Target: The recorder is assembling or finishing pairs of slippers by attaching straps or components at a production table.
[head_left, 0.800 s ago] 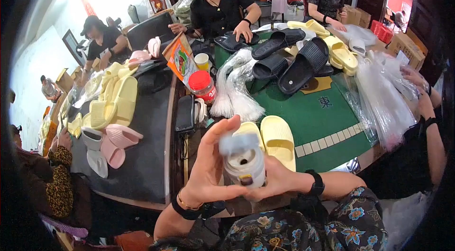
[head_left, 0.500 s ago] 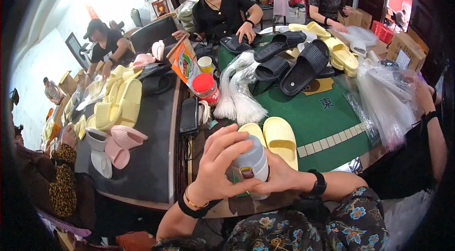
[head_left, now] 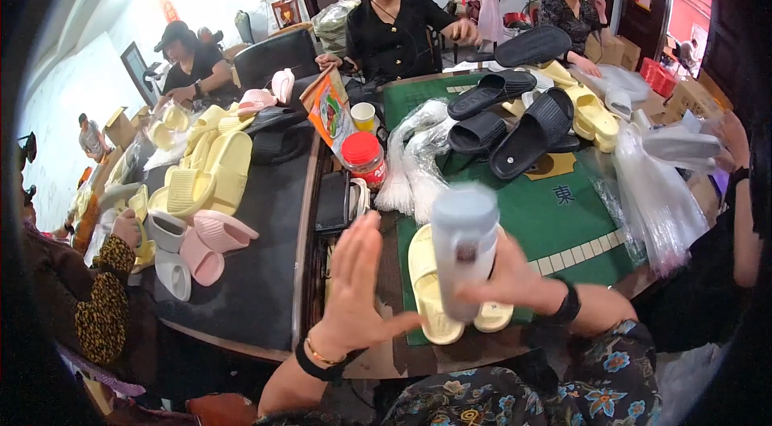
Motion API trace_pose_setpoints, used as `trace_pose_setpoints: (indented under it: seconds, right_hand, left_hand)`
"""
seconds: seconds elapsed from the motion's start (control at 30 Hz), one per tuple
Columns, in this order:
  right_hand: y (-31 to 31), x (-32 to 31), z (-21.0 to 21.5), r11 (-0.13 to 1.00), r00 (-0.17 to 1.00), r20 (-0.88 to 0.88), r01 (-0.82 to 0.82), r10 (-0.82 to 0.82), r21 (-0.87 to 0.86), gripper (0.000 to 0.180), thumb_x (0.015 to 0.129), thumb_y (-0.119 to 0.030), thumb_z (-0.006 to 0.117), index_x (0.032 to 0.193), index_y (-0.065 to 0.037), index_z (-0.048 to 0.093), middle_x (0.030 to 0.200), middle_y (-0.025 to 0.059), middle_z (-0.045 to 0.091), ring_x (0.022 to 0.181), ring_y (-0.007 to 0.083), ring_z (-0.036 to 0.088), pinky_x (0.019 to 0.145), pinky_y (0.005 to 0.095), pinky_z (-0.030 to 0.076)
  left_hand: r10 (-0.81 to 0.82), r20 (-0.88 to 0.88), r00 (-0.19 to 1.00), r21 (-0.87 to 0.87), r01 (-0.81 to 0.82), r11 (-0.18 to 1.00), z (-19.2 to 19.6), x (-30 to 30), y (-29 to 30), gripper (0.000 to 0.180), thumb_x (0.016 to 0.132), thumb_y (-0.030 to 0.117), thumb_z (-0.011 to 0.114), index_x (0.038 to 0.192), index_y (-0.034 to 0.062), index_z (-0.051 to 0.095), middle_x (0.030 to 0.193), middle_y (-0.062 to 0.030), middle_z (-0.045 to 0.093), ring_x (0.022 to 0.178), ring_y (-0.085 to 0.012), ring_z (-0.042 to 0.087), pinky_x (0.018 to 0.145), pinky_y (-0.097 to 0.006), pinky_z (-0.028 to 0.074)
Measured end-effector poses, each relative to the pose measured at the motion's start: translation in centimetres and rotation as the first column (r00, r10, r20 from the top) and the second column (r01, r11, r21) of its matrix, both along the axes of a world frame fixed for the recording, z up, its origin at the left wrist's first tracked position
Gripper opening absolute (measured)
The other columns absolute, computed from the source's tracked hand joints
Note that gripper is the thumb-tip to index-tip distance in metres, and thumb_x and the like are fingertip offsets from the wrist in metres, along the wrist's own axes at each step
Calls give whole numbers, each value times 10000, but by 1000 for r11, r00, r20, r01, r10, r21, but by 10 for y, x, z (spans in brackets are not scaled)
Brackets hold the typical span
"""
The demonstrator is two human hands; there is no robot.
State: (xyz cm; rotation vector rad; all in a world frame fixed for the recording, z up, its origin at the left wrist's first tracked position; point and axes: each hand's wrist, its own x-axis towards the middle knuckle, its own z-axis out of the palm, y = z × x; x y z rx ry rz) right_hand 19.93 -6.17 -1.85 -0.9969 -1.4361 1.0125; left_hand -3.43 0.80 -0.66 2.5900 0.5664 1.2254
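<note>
My right hand [head_left: 519, 277] grips a pale grey cylindrical bottle [head_left: 466, 221] with a bluish-grey lid, blurred by motion and held upright. My left hand [head_left: 354, 289] is apart from the bottle, to its left, fingers stretched up and thumb out, holding nothing. Beneath the bottle, a pair of pale yellow slide sandals [head_left: 426, 265] lies on the green table cover, partly hidden by the bottle and my right hand.
Black slides [head_left: 535, 132] are heaped beside clear plastic bags [head_left: 418, 152]. A red-lidded jar [head_left: 363, 159] and a yellow-and-white cup [head_left: 363, 115] stand ahead. Yellow slides [head_left: 217, 172] and pink slides [head_left: 209, 245] cover the dark left table [head_left: 249, 289]. Several people work around.
My left hand has come off the bottle and opened. My right hand has moved the bottle to the right. Across the table, a person's hand has lifted off the black slides.
</note>
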Motion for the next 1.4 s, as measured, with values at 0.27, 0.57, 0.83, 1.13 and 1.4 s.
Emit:
trace_pose_setpoints:
  seconds: [0.27,0.57,0.83,1.13,1.4]
  right_hand:
    - [155,57,49,891,927,151,271,-344,364,710,689,-137,826,1290,-32,463,1146,78,602,1045,158,588,922,336,476]
    - [320,32,30,825,919,-88,385,-385,414,642,645,-186,854,1178,-25,534,1057,96,655,954,177,636,841,331,517]
    - [396,13,-49,856,911,-49,403,-410,323,643,667,-193,858,1199,-31,535,1108,102,647,996,188,632,866,337,509]
    - [429,22,-112,899,912,57,389,-407,198,721,640,-246,845,1234,-9,511,1113,168,655,1019,262,647,890,357,501]
    - [431,23,-102,928,907,223,318,-357,193,773,662,-299,823,1273,16,469,1167,206,629,1073,303,628,930,378,485]
  left_hand:
    - [242,-297,924,-80,-277,958,-61,-36,69,482,752,134,759,1190,4,605,1264,-188,548,1226,-375,479,1032,-455,399]
    - [102,-363,926,-285,-214,934,-82,-41,85,447,770,116,741,1178,-2,603,1163,-176,596,1117,-367,530,979,-432,429]
    - [111,-426,898,-358,-280,891,-80,-43,94,446,787,134,738,1186,-6,597,1149,-169,601,1101,-361,532,961,-428,435]
    - [21,-495,869,-420,-260,869,-81,-41,98,476,796,149,739,1218,-3,580,1148,-167,589,1100,-352,527,963,-431,438]
    - [21,-494,869,-415,-257,873,-76,-40,101,474,796,150,733,1222,9,579,1148,-157,591,1095,-351,532,965,-428,441]
